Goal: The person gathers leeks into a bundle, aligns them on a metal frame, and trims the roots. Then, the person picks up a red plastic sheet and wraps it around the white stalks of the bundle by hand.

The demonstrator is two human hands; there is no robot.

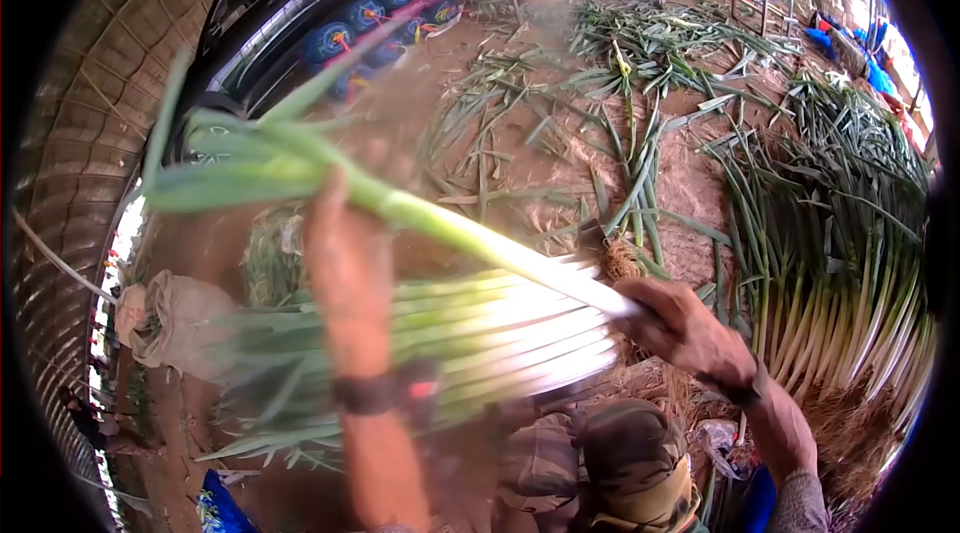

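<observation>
A long leek (470, 238) slants across the view, its green leaves at upper left and its white end at right. Around that white root end my right hand (685, 328) is closed. My left hand (347, 233), with a dark band at the wrist, is at the leek's upper stalk where the leaves fan out. Motion smears its fingers, and part of them is hidden by the stalk. Beneath both arms lies a row of leeks (500, 333), white ends to the right and leaves to the left.
A large heap of leeks (830, 263) with roots lies on the right. Loose leaves (650, 43) litter the soil ahead. Blue bundles (365, 15) are stacked by a dark vehicle (270, 28). A cloth sack (180, 318) stands at left; my camouflage-clad knees (625, 443) are below.
</observation>
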